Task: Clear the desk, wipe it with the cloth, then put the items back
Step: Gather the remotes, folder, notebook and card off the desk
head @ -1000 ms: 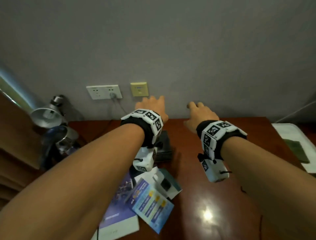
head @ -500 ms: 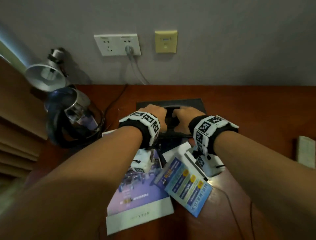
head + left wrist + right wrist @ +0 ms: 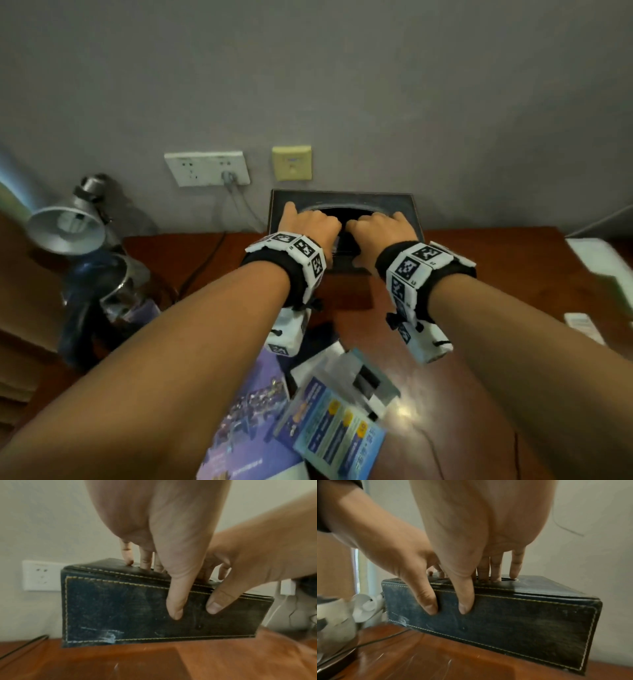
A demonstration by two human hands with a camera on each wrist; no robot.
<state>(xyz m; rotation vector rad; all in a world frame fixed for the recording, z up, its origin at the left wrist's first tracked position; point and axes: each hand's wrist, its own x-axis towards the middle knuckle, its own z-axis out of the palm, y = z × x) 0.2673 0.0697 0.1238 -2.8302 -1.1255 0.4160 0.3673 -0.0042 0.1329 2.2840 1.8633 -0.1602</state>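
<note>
Both hands on the dark leather tissue box. Left hand and right hand side by side: fingers curled into the top slot, thumbs pressed on the near side. Box is held off the desk, at its back edge below the wall sockets. Leaflets lie on the desk nearer the person.

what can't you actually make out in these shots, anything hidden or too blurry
- Inside of the box: head view, fingers of the left hand and right hand fill its dark top opening.
- Print on the leaflets: head view, blurred and too small.
- Details of the kettle: head view, motion blur.
- The white items at the right: head view, blurred, cut off by the edge.
</note>
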